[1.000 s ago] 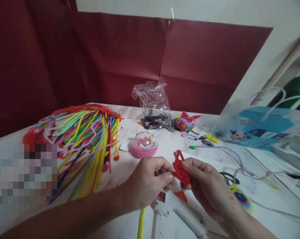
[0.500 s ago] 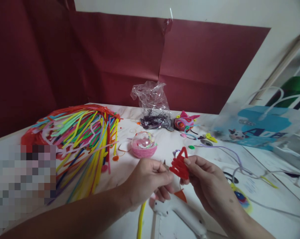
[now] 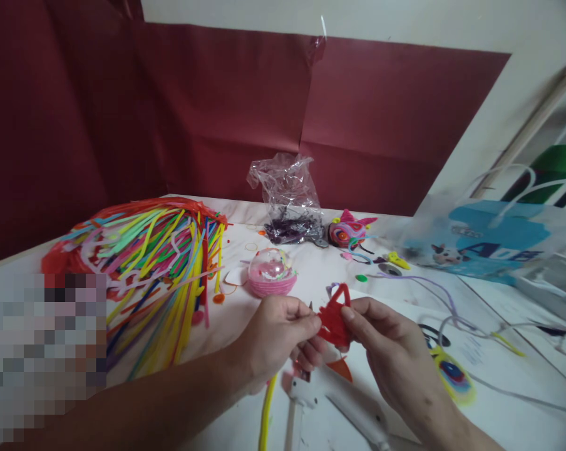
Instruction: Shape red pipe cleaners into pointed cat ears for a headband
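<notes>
A red pipe cleaner (image 3: 334, 322), bent into tight zigzag folds with a pointed loop on top, is held up between my two hands. My left hand (image 3: 283, 329) pinches its left edge between thumb and forefinger. On the other side, my right hand (image 3: 381, 329) grips the folded red piece with thumb and fingers. Below them lies a white hot glue gun (image 3: 353, 407), partly covered by my left fingers. A yellow pipe cleaner (image 3: 267, 416) runs down beside it. Just beyond my hands sits a clear plastic ball (image 3: 270, 266) with a pink wrapped base.
A large heap of coloured pipe cleaners (image 3: 170, 250) spreads over the left. At the back stand a clear plastic bag (image 3: 290, 194) with dark contents and a pink eared figure (image 3: 347, 230). To the right are a blue-and-white bag (image 3: 494, 238), a cord (image 3: 447, 294) and a coloured eye drawing (image 3: 454, 373).
The red folded pipe cleaner has tilted and moved slightly down and left. Both hands keep their hold, with my right hand's fingers shifted a little lower.
</notes>
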The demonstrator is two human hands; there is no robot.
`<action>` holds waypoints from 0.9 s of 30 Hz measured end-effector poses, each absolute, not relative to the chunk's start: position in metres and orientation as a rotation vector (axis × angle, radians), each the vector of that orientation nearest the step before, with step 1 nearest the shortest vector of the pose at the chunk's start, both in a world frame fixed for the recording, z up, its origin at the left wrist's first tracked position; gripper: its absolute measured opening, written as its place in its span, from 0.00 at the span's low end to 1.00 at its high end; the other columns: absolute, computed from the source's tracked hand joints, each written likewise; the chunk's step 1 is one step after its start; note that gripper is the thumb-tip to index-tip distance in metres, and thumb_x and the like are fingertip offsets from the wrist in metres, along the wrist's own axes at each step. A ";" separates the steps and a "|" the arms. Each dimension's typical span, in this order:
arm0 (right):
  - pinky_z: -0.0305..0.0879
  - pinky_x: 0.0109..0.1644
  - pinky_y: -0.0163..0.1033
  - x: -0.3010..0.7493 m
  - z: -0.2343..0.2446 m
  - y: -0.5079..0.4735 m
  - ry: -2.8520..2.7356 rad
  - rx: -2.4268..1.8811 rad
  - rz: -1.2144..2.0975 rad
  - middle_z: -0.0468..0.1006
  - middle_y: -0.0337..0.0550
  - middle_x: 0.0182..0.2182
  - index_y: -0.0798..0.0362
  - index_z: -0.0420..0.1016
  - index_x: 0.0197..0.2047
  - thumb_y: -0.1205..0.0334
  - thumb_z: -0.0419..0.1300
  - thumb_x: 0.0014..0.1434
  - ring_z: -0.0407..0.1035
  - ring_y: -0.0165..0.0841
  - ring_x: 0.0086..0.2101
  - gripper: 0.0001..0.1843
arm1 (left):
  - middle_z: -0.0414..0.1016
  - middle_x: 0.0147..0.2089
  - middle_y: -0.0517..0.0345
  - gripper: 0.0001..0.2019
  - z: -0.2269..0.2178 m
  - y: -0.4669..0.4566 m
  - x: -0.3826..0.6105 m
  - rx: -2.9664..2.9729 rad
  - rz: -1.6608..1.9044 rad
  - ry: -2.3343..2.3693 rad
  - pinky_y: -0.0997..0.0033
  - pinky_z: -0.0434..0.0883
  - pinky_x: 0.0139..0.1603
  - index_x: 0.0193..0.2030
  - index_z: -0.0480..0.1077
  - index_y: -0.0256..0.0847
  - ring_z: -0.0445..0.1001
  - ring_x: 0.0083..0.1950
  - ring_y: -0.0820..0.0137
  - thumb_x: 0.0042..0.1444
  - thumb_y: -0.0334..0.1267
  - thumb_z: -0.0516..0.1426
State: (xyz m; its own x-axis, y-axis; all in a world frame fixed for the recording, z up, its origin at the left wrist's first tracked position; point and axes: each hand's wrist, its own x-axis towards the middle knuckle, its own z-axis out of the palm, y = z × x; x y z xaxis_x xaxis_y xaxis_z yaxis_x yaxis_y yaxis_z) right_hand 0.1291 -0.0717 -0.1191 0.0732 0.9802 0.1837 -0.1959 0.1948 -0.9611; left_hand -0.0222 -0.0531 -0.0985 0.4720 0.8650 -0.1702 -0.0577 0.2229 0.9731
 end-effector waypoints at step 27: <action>0.60 0.24 0.34 0.131 -0.117 -0.069 -1.126 -0.954 1.292 0.74 0.40 0.16 0.56 0.71 0.22 0.59 0.64 0.49 0.65 0.28 0.18 0.11 | 0.68 0.21 0.64 0.12 -0.104 -0.049 -0.023 1.360 0.926 0.769 0.77 0.66 0.25 0.39 0.66 0.33 0.67 0.22 0.78 0.45 0.28 0.56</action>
